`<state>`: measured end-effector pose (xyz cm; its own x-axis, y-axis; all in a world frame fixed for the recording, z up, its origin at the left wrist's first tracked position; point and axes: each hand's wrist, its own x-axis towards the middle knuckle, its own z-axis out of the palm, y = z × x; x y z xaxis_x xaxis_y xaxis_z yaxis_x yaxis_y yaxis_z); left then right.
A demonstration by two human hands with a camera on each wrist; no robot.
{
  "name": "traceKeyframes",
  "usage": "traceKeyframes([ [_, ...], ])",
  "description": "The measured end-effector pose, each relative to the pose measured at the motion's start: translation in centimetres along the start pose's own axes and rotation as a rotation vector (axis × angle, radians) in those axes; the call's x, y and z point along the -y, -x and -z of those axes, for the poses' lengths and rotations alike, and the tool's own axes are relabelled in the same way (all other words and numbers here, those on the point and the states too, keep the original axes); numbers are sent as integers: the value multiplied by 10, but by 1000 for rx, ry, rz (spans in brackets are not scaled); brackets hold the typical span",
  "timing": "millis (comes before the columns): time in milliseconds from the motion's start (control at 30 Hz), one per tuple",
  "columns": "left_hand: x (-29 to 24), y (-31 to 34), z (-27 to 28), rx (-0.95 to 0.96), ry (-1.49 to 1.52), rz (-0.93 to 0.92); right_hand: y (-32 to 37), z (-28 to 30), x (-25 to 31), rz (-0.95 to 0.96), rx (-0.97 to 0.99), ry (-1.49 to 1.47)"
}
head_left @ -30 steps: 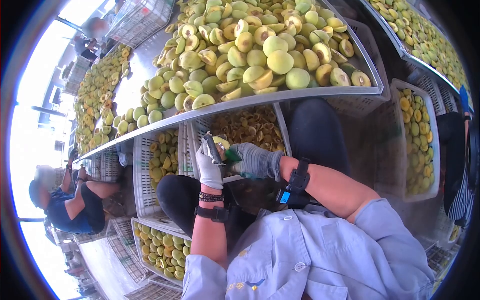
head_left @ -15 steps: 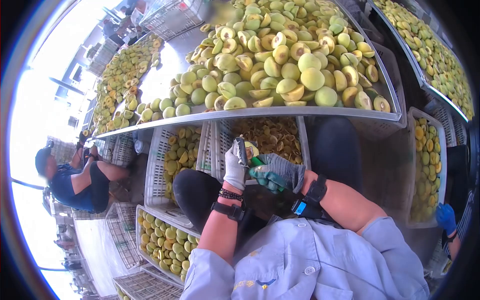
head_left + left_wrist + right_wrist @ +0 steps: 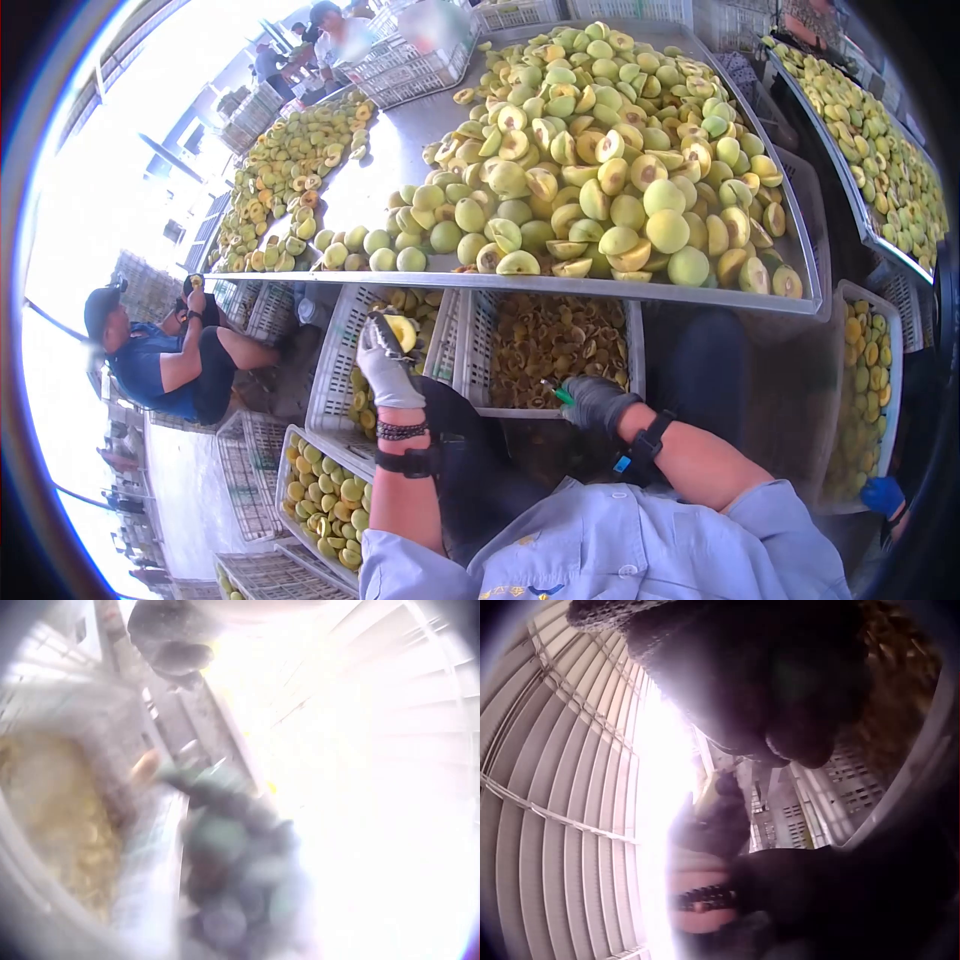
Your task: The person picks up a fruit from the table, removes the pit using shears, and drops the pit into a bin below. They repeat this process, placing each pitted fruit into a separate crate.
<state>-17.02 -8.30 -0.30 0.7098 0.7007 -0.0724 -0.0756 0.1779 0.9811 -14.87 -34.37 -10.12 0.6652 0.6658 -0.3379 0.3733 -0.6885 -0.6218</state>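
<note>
One cut fruit (image 3: 404, 334) sits in the left hand's (image 3: 388, 372) grip, over a crate (image 3: 328, 385); well apart, the right hand (image 3: 598, 403) grips a green tool (image 3: 564, 396). Likely light, firm, slick-fleshed, it is best held by the skin.

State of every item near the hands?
Left hand, gloved, grip closed on cut fruit
Cut fruit, held, pale flesh showing
Right hand, gloved, grip closed on green tool
Green tool, held, tip bare
Scrap crate, open, holding brown scraps
Fruit crate, open, partly hidden
Metal table, heaped with fruit, many cut
</note>
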Motion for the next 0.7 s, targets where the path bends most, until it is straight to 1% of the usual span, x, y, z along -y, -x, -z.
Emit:
traceKeyframes([
  [33,-5,-18,21,-27,-264,-157,1,0,1,24,89,15],
  [67,-7,-34,34,-51,-533,-311,3,0,2,32,88,15],
  [100,-27,-29,29,-88,-1075,-419,5,0,3,28,33,42],
  [133,-30,-35,26,-93,-1074,-431,6,1,5,24,-25,69],
  [233,-34,-60,10,34,-1072,-567,4,-2,9,23,-38,89],
  [267,-30,-72,-2,45,-1075,-498,3,-5,8,9,-39,66],
  [300,-34,-78,-21,120,-1027,-481,3,-5,9,39,-54,61],
  [367,-8,-127,-36,237,-777,-512,1,-4,11,38,-45,47],
  [400,0,-147,-47,302,-722,-462,0,-3,11,26,-29,30],
  [467,-13,-152,-84,225,-1061,-521,-4,-1,10,23,-9,31],
  [500,-10,-165,-95,227,-1058,-523,-6,-4,7,31,-12,30],
  [567,-1,-186,-112,192,-1271,-614,-10,-11,2,32,-10,33],
  [600,2,-192,-118,195,-1267,-613,-11,-10,2,28,-10,35],
  [667,8,-198,-127,234,-1481,-544,-11,-6,4,39,12,37],
  [700,-2,-189,-133,276,-1545,-468,-13,-6,4,36,14,38],
])
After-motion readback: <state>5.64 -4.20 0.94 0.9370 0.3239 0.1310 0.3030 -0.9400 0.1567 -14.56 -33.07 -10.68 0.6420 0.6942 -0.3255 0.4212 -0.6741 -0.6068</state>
